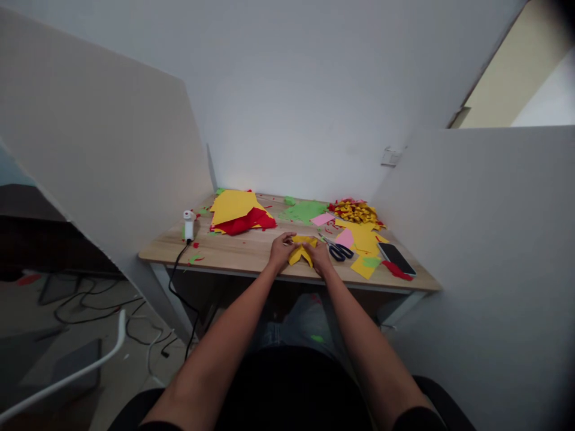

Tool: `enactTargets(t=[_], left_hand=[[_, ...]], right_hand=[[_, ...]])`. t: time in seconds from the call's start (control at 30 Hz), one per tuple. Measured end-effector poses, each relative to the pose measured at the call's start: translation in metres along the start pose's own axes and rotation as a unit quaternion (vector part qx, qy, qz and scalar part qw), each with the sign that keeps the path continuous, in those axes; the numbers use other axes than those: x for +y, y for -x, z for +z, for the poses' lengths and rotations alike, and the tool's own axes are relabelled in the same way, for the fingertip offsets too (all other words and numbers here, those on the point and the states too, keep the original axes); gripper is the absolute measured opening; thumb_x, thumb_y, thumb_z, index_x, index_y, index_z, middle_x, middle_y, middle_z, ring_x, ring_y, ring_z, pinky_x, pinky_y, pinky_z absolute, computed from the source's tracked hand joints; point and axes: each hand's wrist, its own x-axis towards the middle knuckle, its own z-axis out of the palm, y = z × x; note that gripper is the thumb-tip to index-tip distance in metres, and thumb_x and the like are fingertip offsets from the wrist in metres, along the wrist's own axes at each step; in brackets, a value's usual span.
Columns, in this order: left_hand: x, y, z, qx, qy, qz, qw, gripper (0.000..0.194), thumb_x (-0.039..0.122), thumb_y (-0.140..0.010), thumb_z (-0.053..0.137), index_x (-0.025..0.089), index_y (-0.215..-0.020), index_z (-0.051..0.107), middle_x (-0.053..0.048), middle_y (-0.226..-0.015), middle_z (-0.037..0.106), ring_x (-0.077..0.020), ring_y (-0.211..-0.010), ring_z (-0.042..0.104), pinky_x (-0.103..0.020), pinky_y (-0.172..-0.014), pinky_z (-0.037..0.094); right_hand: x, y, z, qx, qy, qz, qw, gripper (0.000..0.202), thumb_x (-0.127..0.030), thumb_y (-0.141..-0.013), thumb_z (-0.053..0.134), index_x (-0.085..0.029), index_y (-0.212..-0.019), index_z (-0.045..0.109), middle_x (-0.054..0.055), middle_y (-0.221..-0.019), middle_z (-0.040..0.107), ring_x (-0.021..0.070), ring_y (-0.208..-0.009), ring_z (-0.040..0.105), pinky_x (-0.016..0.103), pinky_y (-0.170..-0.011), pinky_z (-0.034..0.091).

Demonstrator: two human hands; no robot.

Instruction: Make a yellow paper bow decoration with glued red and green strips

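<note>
A creased yellow paper piece is held between both hands at the front edge of the wooden table. My left hand pinches its left side, fingers closed. On its right side, my right hand grips the paper with closed fingers. The piece spreads like wings, with a notch at its lower edge. Just right of my right hand lie scissors with dark handles, beside a pink paper piece.
Yellow sheets rest over red paper at the back left. Green scraps and a pile of cut yellow and red pieces lie behind. A phone is at right, a white corded device at left. Partitions flank the table.
</note>
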Motion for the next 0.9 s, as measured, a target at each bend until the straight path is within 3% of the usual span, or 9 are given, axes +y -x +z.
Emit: enactTargets(t=[0.2,0.43,0.63,0.73,0.8,0.9], left_hand=[[-0.005,-0.001,0.0,-0.017,-0.023,-0.018,0.999,0.033,0.036,-0.095,0.061,0.015,-0.12,0.061,-0.009,-0.117,0.065,-0.0205,-0.1,0.065,-0.041,-0.086,0.058],[-0.012,-0.003,0.0,-0.003,-0.016,-0.031,0.999,0.036,0.036,-0.095,0.061,0.015,-0.124,0.06,-0.01,-0.121,0.063,-0.0216,-0.103,0.065,-0.043,-0.087,0.057],[-0.01,-0.004,0.002,-0.027,-0.001,-0.023,0.999,0.033,0.036,-0.096,0.061,0.015,-0.121,0.061,-0.01,-0.12,0.064,-0.0211,-0.102,0.065,-0.042,-0.087,0.057],[-0.008,-0.003,0.002,-0.023,0.008,-0.016,1.0,0.03,0.037,-0.09,0.069,0.013,-0.108,0.065,-0.007,-0.101,0.068,-0.0178,-0.089,0.066,-0.036,-0.081,0.057],[-0.007,-0.002,0.001,-0.012,0.014,-0.011,1.0,0.035,0.037,-0.078,0.08,0.013,-0.101,0.068,-0.004,-0.087,0.069,-0.0161,-0.081,0.065,-0.031,-0.076,0.055],[-0.006,-0.001,-0.001,-0.002,0.019,-0.004,1.0,0.042,0.034,-0.065,0.088,0.013,-0.098,0.071,-0.004,-0.086,0.07,-0.0155,-0.078,0.065,-0.027,-0.074,0.053]], right_hand=[[0.003,-0.002,-0.002,0.004,0.0,-0.001,1.0,0.035,-0.036,-0.097,0.062,-0.017,-0.126,0.06,0.01,-0.127,0.063,0.0228,-0.106,0.065,0.044,-0.089,0.057],[0.011,-0.005,-0.004,-0.002,0.023,0.007,1.0,0.035,-0.036,-0.097,0.062,-0.017,-0.125,0.061,0.009,-0.126,0.063,0.0227,-0.105,0.065,0.044,-0.089,0.057],[0.019,-0.008,-0.005,-0.01,0.052,0.013,0.999,0.033,-0.036,-0.097,0.062,-0.017,-0.123,0.062,0.009,-0.123,0.064,0.0218,-0.103,0.066,0.042,-0.088,0.057],[0.021,-0.01,-0.006,-0.005,0.061,0.007,0.998,0.033,-0.037,-0.097,0.062,-0.017,-0.123,0.062,0.008,-0.123,0.064,0.0224,-0.104,0.066,0.042,-0.088,0.057],[0.021,-0.011,-0.006,-0.003,0.065,0.0,0.998,0.034,-0.037,-0.096,0.062,-0.017,-0.124,0.062,0.008,-0.124,0.064,0.0228,-0.104,0.066,0.043,-0.088,0.057],[0.022,-0.011,-0.006,-0.005,0.068,-0.009,0.998,0.033,-0.037,-0.097,0.062,-0.017,-0.123,0.062,0.009,-0.124,0.064,0.0222,-0.103,0.066,0.042,-0.088,0.057]])
